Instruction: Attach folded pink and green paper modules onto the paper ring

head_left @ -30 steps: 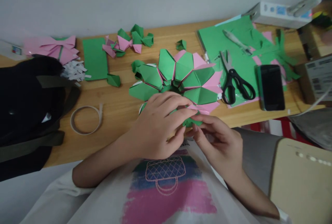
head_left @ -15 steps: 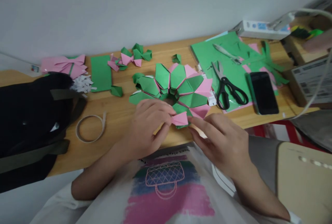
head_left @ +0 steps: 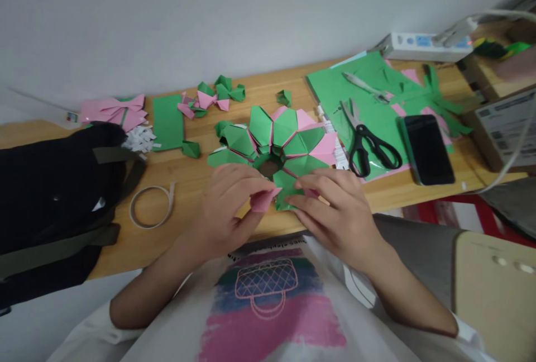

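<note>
A ring of folded green and pink paper pieces (head_left: 285, 127) lies on the wooden table in front of me. Between the thumb and fingers of my left hand (head_left: 229, 205) is a folded pink paper piece (head_left: 263, 200), just off the ring's near side. My right hand (head_left: 337, 211) pinches a green folded paper piece (head_left: 285, 191) at the near edge of the ring. The fingertips of both hands are close together, with the pink piece's tip near the green one. My fingers hide part of the ring's near side.
Scissors (head_left: 368, 144), a craft knife (head_left: 364, 85) and a phone (head_left: 429, 149) lie at right on green sheets. Loose folded pieces (head_left: 213, 94) sit at the back. A tape coil (head_left: 151, 206) and black bag (head_left: 54, 205) are left. A power strip (head_left: 422, 46) stands back right.
My left hand has drawn the pink piece left, away from my right hand. The right hand has shifted left and now grips the green piece. The view has moved slightly.
</note>
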The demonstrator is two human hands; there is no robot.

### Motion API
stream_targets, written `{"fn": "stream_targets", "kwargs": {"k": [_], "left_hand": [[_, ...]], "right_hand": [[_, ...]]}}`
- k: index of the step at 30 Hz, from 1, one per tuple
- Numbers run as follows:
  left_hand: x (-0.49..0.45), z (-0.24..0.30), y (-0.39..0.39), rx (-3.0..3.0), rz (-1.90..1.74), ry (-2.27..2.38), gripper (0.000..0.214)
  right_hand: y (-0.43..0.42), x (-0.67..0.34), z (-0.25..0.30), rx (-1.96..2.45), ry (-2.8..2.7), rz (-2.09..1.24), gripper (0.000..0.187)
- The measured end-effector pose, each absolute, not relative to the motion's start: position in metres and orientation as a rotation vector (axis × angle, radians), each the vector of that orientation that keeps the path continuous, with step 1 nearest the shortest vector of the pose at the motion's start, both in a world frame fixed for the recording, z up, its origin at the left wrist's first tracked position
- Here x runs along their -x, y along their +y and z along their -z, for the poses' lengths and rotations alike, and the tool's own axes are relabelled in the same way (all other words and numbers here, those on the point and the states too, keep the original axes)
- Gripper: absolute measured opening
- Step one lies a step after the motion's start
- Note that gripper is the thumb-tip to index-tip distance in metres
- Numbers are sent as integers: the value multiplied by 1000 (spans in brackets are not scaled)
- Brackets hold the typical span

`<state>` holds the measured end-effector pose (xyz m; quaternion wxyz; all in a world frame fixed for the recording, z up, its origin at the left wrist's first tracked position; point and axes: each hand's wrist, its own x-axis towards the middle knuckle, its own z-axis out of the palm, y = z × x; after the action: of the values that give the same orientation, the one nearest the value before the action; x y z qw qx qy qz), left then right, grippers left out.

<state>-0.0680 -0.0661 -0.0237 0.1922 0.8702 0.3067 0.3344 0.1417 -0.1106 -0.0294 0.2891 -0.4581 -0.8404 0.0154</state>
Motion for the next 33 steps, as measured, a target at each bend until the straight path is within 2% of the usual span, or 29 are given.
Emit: {"fn": "stream_targets", "kwargs": {"k": [7,24,33], "left_hand": [[80,28,-67,-2435,-898,820,24],[91,33,-75,-2550,-889,1025,18],[93,33,-74,-2595,-887,973,17]], "right_hand": [[-107,-140,29,1196,-2208,-175,7],[-102,-132,27,1234,-2167,-262,6],[-102,-131,28,1237,-2118,-277,6]]}}
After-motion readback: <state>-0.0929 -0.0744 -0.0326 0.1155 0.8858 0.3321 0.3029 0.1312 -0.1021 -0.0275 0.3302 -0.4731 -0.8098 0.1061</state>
